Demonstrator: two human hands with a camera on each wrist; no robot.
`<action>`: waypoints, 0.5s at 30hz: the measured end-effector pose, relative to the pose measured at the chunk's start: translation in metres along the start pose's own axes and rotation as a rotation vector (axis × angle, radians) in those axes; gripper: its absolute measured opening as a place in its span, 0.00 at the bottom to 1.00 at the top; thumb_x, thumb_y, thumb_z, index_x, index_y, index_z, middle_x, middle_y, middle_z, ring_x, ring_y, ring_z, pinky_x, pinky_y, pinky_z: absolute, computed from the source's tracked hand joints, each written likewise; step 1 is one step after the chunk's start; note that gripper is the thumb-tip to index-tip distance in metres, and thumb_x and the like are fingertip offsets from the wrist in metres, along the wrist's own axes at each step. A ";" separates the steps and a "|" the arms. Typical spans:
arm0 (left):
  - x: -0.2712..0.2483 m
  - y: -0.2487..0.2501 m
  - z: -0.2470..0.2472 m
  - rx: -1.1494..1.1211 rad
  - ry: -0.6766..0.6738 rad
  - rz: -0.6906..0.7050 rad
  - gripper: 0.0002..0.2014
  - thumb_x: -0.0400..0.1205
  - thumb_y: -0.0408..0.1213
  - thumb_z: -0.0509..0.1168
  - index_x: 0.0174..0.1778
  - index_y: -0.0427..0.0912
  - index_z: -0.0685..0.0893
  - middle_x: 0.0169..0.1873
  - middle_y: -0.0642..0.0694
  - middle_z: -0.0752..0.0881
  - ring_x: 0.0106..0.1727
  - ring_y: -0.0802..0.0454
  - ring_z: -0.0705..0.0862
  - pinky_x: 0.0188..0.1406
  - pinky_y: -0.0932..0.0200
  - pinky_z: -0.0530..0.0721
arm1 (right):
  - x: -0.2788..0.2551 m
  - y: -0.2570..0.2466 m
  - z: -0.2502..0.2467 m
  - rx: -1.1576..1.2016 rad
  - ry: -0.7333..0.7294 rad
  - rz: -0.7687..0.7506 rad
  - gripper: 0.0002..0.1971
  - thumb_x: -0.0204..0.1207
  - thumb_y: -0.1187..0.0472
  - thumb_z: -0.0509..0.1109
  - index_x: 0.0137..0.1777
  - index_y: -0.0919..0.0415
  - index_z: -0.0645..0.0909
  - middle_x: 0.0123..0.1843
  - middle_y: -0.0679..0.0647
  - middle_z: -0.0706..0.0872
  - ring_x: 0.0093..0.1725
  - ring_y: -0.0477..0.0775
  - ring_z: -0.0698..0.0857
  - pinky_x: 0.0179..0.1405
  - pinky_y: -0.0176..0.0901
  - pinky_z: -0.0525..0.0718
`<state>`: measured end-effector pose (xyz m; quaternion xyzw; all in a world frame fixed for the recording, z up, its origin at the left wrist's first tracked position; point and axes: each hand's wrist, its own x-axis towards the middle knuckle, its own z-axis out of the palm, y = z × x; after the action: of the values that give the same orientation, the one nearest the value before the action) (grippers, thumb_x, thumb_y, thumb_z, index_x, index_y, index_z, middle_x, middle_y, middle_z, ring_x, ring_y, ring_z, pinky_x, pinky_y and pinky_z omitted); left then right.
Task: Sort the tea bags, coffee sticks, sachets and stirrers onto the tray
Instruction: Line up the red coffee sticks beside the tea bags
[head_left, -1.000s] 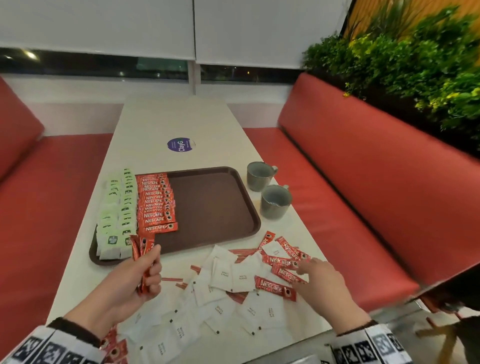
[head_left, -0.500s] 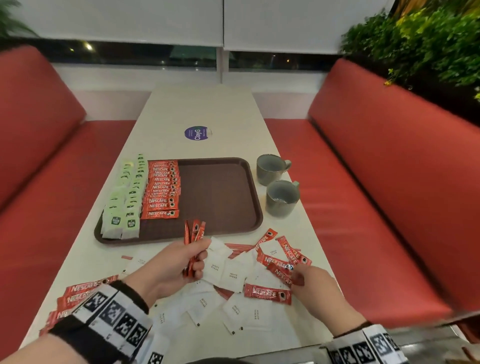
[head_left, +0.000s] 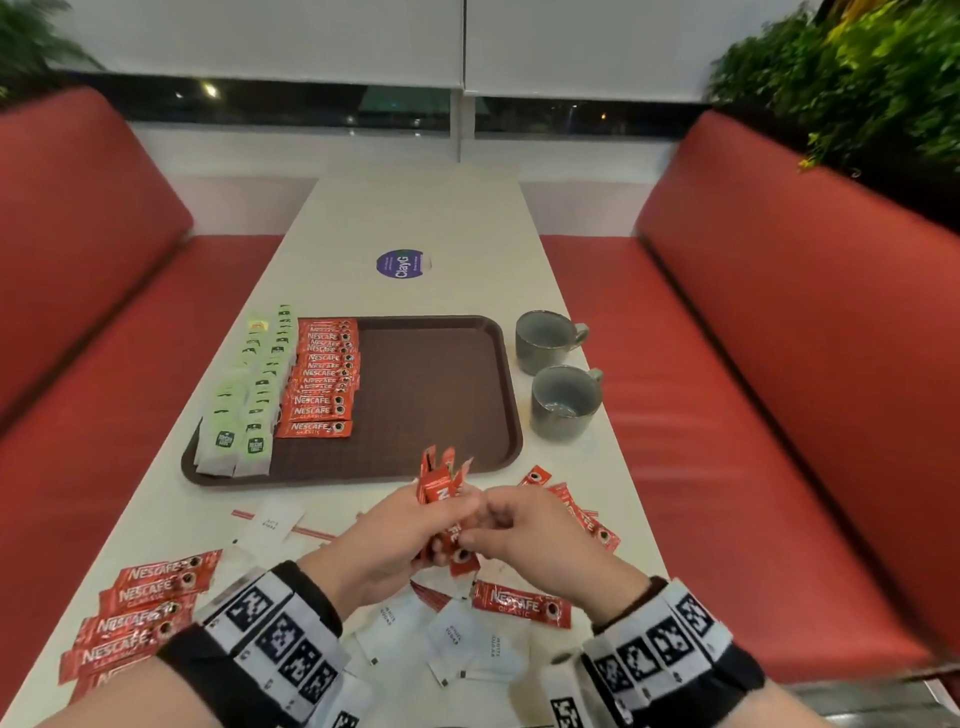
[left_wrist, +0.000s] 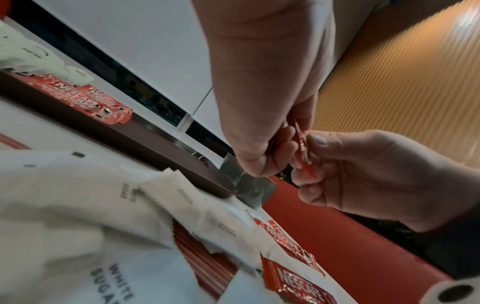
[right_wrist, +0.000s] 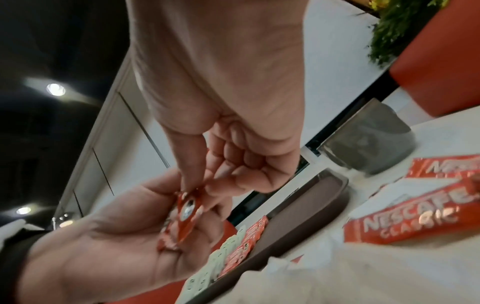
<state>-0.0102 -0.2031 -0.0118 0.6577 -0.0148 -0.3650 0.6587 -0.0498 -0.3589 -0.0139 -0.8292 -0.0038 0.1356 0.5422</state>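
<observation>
Left hand (head_left: 387, 540) grips a small bundle of coffee sticks (head_left: 441, 491), fingers curled round it; right hand (head_left: 524, 530) pinches the bundle's near end between thumb and forefinger. Right wrist view alone shows the bundle (right_wrist: 185, 214) resting across the left palm (right_wrist: 109, 246) with the right thumb and forefinger tips meeting on it; left wrist view shows it only edge-on, as a thin red strip (left_wrist: 301, 144) between the two hands. Head view gives orientation: the bundle's long axis runs away from the person, far ends raised and fanned toward the tray (head_left: 483, 457), above the table (head_left: 415, 218) just short of the tray's near rim. On the tray's left side lie tea bags (head_left: 244, 410) and a column of coffee sticks (head_left: 322, 379). White sugar sachets (head_left: 457, 644) and loose sticks (head_left: 140, 613) lie on the table near the wrists.
</observation>
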 end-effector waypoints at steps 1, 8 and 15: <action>0.001 -0.001 -0.002 -0.015 0.042 -0.010 0.08 0.81 0.39 0.66 0.43 0.39 0.87 0.32 0.45 0.81 0.30 0.56 0.72 0.30 0.63 0.71 | 0.002 0.001 -0.002 -0.083 0.024 0.000 0.07 0.74 0.62 0.75 0.38 0.49 0.84 0.33 0.45 0.86 0.33 0.40 0.81 0.39 0.31 0.79; 0.005 -0.005 -0.026 -0.204 0.237 -0.078 0.10 0.83 0.36 0.65 0.39 0.35 0.85 0.39 0.38 0.90 0.53 0.40 0.86 0.55 0.48 0.81 | -0.003 0.045 -0.032 -0.952 0.138 0.232 0.13 0.79 0.50 0.64 0.60 0.50 0.82 0.59 0.48 0.81 0.60 0.54 0.75 0.57 0.49 0.72; 0.009 -0.011 -0.030 -0.360 0.280 -0.084 0.08 0.80 0.35 0.69 0.46 0.40 0.75 0.24 0.47 0.74 0.25 0.54 0.74 0.29 0.57 0.82 | -0.005 0.052 -0.032 -0.973 0.130 0.252 0.08 0.79 0.61 0.61 0.50 0.49 0.79 0.53 0.48 0.82 0.56 0.54 0.78 0.54 0.49 0.71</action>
<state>0.0066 -0.1810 -0.0295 0.5740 0.1694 -0.2941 0.7452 -0.0542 -0.4100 -0.0474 -0.9866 0.0670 0.1307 0.0714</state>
